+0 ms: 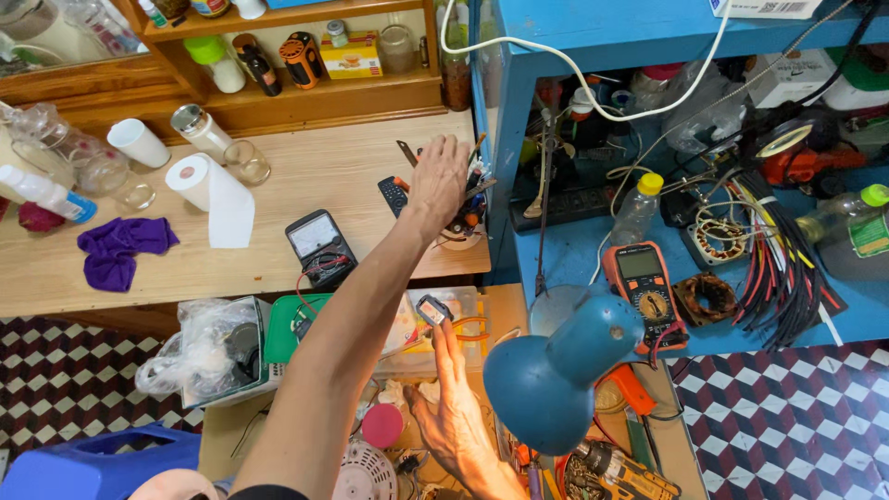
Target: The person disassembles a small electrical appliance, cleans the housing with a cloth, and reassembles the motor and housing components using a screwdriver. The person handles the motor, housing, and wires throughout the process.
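My left hand (439, 180) reaches far out over the wooden table (306, 167), its back to the camera. Its fingers hang down over a small round holder (463, 231) crammed with hand tools, and whether they grip one is hidden. A black remote (392, 194) lies just left of that hand. My right hand (452, 412) is low and near me, fingers stretched straight. Its fingertips touch a small black gadget (432, 310) on a clear plastic box (458, 301) of parts.
A black multimeter (319, 245), paper roll (213, 194), purple cloth (118, 250) and glassware lie on the table. A blue lamp shade (556, 370) stands by my right hand. The blue shelf (574, 250) holds an orange multimeter (645, 289), bottles and wire bundles (782, 268).
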The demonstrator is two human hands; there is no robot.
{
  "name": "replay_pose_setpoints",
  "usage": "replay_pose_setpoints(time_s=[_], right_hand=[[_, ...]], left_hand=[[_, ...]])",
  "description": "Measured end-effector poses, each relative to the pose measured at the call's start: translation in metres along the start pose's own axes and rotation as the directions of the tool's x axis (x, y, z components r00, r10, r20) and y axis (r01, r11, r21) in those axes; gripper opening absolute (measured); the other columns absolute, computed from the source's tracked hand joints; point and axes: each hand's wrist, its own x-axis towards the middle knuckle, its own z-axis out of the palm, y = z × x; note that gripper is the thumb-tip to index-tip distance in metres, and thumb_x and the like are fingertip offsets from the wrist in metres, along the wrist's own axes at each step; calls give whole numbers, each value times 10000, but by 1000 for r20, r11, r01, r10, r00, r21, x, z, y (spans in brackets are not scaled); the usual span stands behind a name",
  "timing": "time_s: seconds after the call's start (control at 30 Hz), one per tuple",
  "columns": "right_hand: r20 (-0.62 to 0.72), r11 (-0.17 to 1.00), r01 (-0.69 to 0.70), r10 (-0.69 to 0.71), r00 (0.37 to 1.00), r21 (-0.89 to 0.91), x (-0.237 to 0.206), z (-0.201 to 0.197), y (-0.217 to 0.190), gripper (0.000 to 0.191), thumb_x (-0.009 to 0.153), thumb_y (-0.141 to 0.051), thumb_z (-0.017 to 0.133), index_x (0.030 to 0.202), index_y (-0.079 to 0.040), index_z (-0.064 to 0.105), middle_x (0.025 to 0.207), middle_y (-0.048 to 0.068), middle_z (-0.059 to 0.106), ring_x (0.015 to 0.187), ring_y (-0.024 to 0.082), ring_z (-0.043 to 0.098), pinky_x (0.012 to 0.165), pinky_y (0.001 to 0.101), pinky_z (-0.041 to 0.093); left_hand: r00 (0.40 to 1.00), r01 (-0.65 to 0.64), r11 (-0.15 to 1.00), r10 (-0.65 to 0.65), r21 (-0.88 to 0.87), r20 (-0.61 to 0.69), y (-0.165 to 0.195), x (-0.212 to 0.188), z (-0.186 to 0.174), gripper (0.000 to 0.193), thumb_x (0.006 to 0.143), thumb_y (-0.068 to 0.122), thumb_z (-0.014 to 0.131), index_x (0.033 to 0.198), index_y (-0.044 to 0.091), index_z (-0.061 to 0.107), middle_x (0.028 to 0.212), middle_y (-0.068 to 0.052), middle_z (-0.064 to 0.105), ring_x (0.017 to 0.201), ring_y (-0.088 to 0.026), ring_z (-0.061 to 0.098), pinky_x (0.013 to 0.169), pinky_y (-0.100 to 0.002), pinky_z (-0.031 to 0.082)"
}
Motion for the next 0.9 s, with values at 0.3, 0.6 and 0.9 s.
replay_pose_setpoints(time_s=[0.3,0.6,0.9], right_hand=[[-56,947,-121,109,992,-297,-34,-6,75,993,752,-140,876,1573,-92,319,1491,184,426,1295,317,572,1054,443,440],[2,909,-398,401,916,125,-53,-9,87,881,818,-79,725,1595,-152,316,1501,124,493,1058,196,744,856,341,628],[-78,838,-545,545,835,32,-136,-44,82,331,994,-270,616,1027,12,787,886,102,789,807,139,683,751,285,546]], left_hand=[[845,77,977,-171,200,507,-28,38,82,273,951,69,574,1208,-18,612,1155,-214,637,1040,-320,652,833,-403,568],[988,65,994,-52,-85,146,-34,56,-37,224,853,168,750,1021,34,686,1012,-219,659,906,-368,674,747,-496,541],[844,442,471,-507,-764,175,-53,-188,-257,238,1115,212,669,1283,43,663,1043,-55,720,843,-131,685,747,-303,585]])
